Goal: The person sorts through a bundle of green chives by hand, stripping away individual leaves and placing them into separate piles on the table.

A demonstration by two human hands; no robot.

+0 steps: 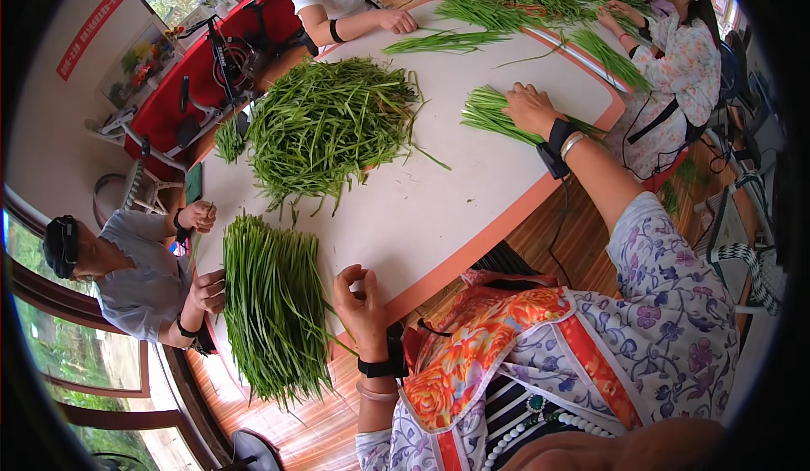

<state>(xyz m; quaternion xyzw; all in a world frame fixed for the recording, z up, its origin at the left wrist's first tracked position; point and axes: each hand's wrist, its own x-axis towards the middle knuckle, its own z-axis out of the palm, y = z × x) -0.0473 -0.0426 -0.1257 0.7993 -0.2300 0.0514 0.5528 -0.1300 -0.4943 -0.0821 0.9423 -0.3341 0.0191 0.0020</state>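
My right hand (531, 108) is closed over a small bundle of green chives (485, 113) on the table's right part. The pale cut ends point left, and some leaves show behind my wrist. My left hand (361, 306) is near the front edge with its fingers curled in a pinch. Whatever it may hold is too small to make out. Just left of it lies a thick, combed stack of long chives (274, 302), its leaf tips hanging over the edge. Beyond that spreads a big loose heap of chive leaves (329, 125).
The white table (422, 218) has an orange edge. At the left, a co-worker (143, 260) has a hand at the stack. Another person (346, 3) sits across, and one in a floral top (683, 66) sits at far right. More chives (523, 3) cover the far end.
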